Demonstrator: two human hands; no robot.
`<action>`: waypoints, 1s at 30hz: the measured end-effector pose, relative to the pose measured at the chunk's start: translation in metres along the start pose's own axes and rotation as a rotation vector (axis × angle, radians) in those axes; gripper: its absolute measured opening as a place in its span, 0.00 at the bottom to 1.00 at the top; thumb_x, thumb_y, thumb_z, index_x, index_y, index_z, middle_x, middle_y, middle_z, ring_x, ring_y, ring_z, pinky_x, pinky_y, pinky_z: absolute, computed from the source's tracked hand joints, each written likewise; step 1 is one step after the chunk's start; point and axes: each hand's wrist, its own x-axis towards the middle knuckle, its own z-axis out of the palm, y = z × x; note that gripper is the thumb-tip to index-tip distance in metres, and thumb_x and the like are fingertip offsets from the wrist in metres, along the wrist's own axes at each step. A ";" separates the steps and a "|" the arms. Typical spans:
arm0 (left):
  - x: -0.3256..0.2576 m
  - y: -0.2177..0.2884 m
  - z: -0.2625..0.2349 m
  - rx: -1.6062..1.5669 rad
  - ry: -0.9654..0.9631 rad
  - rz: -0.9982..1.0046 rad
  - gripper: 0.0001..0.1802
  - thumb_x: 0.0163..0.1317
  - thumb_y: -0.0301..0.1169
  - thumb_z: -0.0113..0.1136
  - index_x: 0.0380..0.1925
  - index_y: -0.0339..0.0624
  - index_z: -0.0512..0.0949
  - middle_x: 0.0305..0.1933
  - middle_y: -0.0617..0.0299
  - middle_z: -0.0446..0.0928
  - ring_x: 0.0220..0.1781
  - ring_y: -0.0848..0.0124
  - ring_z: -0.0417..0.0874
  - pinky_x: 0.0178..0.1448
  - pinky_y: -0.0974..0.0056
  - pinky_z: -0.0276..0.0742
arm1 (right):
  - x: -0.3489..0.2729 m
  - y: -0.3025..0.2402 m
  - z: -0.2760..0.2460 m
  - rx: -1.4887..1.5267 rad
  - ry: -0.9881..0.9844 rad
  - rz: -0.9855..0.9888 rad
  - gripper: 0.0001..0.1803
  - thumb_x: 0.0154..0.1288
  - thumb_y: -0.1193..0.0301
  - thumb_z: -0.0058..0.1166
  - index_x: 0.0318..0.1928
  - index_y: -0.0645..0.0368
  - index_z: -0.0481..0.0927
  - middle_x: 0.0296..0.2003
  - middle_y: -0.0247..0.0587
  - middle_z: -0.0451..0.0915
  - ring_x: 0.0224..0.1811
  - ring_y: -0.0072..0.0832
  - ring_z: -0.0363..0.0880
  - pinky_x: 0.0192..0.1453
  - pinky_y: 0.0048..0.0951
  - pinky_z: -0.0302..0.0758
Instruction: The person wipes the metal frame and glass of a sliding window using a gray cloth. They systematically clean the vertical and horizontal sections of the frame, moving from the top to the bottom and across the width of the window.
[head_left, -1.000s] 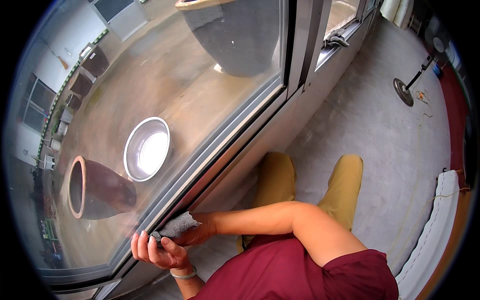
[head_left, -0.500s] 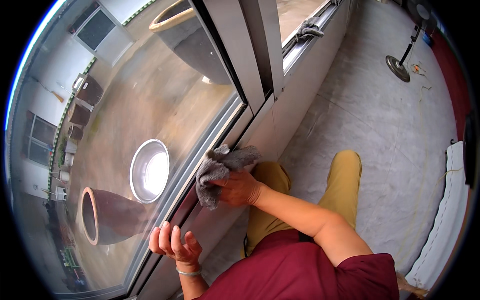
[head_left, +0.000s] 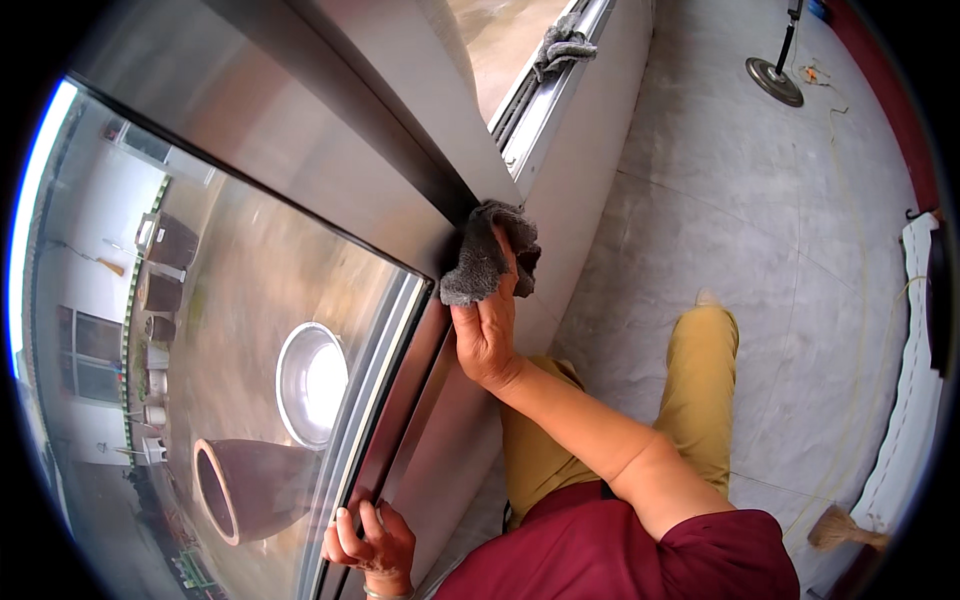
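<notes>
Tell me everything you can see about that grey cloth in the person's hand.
The grey cloth looks like soft, nubby towelling, crumpled into a loose wad. The right hand presses it against the metal window frame, near where the dark upright bar meets the lower corner of the glass pane. Fingers cover its right side; its lower edge hangs free. Whether it is wet cannot be told.

A home's upper floor: big sliding window over a courtyard, tiled floor.
</notes>
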 end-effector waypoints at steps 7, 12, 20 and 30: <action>0.001 -0.011 -0.001 0.017 0.013 0.172 0.08 0.55 0.34 0.68 0.36 0.54 0.81 0.60 0.47 0.65 0.53 0.53 0.66 0.54 0.51 0.68 | -0.020 -0.005 -0.005 0.060 -0.062 0.014 0.19 0.72 0.64 0.49 0.57 0.62 0.76 0.66 0.60 0.65 0.68 0.60 0.58 0.72 0.56 0.51; -0.016 -0.015 0.006 -0.031 0.015 0.146 0.12 0.53 0.32 0.61 0.39 0.43 0.81 0.64 0.42 0.62 0.61 0.46 0.61 0.62 0.44 0.61 | -0.066 -0.028 0.005 0.084 -0.069 0.020 0.19 0.68 0.67 0.55 0.56 0.61 0.77 0.61 0.53 0.71 0.65 0.56 0.62 0.70 0.55 0.55; -0.006 -0.004 -0.003 -0.168 0.014 0.050 0.11 0.54 0.23 0.62 0.39 0.41 0.79 0.63 0.44 0.65 0.60 0.45 0.63 0.62 0.45 0.62 | -0.049 -0.016 0.001 0.136 -0.010 0.103 0.23 0.74 0.66 0.47 0.64 0.62 0.70 0.69 0.56 0.61 0.72 0.60 0.54 0.76 0.52 0.48; -0.021 -0.043 -0.023 -0.178 0.230 -0.041 0.10 0.61 0.32 0.63 0.42 0.47 0.80 0.50 0.56 0.75 0.54 0.55 0.72 0.56 0.51 0.70 | -0.012 -0.005 -0.016 0.070 -0.152 -0.106 0.24 0.76 0.59 0.41 0.63 0.59 0.72 0.71 0.54 0.60 0.74 0.55 0.53 0.77 0.52 0.45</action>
